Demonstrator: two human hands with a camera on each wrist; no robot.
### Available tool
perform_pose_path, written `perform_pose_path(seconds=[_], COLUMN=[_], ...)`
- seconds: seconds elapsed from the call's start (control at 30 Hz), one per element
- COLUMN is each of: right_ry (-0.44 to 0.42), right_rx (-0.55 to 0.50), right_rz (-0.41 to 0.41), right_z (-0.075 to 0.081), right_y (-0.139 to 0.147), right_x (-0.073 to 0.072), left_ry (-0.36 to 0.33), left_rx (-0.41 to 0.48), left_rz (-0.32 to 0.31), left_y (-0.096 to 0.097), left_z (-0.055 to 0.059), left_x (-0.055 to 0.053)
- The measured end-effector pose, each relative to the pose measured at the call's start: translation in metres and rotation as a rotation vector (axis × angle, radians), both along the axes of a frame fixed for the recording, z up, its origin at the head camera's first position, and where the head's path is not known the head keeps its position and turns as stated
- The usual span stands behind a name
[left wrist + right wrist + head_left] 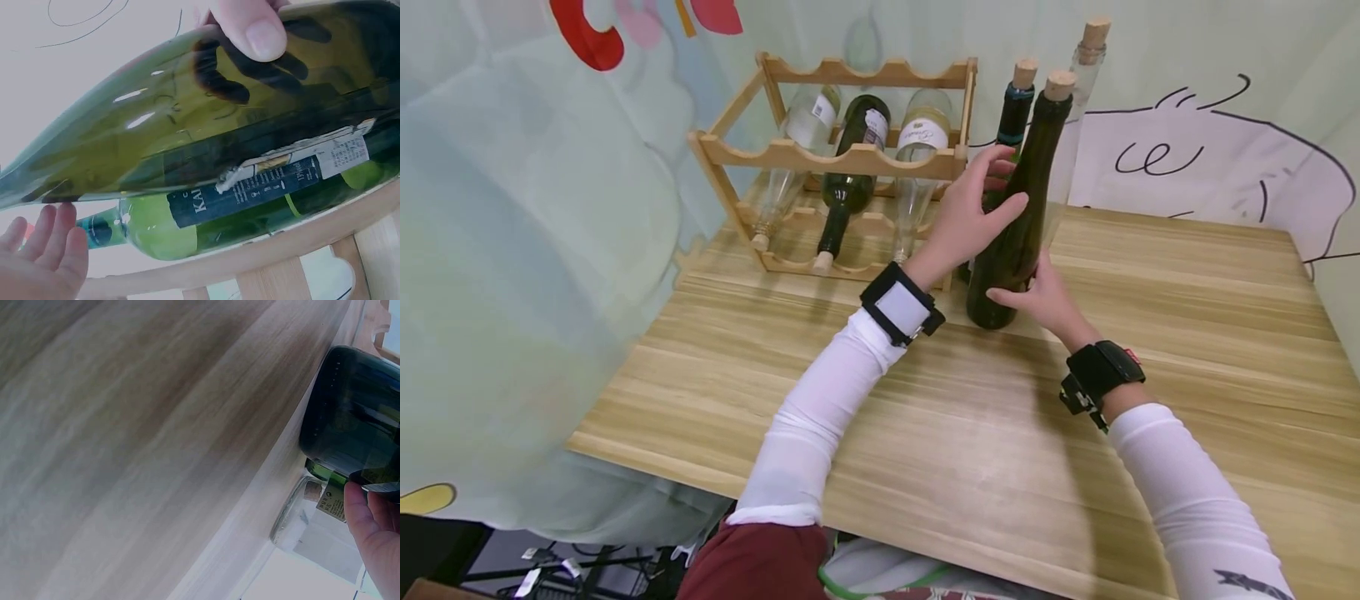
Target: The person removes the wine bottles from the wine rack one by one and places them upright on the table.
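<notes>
My right hand [1051, 302] grips a dark green corked wine bottle [1003, 260] low on its body, thumb on the near side. The bottle leans, its neck up and to the right. My left hand [968, 215] is at its upper part, fingers spread and bent; in the left wrist view the fingertips [65, 215] are right at the neck. Close behind stand a green bottle with a dark label [244, 194] and a tall clear corked bottle [1084, 79]. In the right wrist view, the held bottle's base [325, 406] shows above the tabletop.
Left of the hands stands a wooden wine rack [850, 160]. Three corked bottles lie in it, necks toward me: a clear one [811, 117], a dark green one [847, 187] and another clear one [917, 150]. A printed curtain [535, 208] hangs behind the wooden table [1210, 333].
</notes>
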State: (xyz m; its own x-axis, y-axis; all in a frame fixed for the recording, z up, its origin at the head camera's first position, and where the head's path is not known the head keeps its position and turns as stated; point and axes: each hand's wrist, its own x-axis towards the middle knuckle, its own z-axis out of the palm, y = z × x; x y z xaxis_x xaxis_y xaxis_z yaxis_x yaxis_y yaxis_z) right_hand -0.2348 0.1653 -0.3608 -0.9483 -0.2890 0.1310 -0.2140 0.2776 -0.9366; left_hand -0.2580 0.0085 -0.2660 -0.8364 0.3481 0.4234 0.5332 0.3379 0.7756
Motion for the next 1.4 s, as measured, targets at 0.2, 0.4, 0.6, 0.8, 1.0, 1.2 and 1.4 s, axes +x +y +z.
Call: perform_pose_path(seconds=[0.2,0.4,0.6,0.8,1.0,1.2,1.4], right_ry=[-0.016,-0.005,0.010,-0.009,-0.016,-0.011,-0.024], right_rx=[-0.014,0.010,0.035,0.079,0.096,0.100,0.093], right_rz=[-0.026,-0.035,-0.044,-0.046,-0.045,-0.045,-0.044], right_z=[-0.004,-0.018,-0.024,-0.023,-0.023,-0.022,-0.022], right_y=[0.001,0.006,0.007,0.008,0.008,0.008,0.008], right_x=[-0.002,-0.013,-0.017,-0.016,-0.017,-0.016,-0.016], left_ry=[0.017,0.018,0.010,0.099,0.272,0.281,0.249], left_rx=[0.041,0.021,0.012,0.005,-0.012,-0.173,-0.382], left_rz=[-0.001,0.058,0.124,0.216,0.328,0.414,0.408], left_y=[-0.018,-0.041,-0.060,-0.078,-0.095,-0.107,-0.109], left_z=[-0.007,-0.013,-0.022,-0.038,-0.060,-0.085,-0.099], left_x=[0.013,0.020,0.021,0.018,0.010,0.001,-0.006])
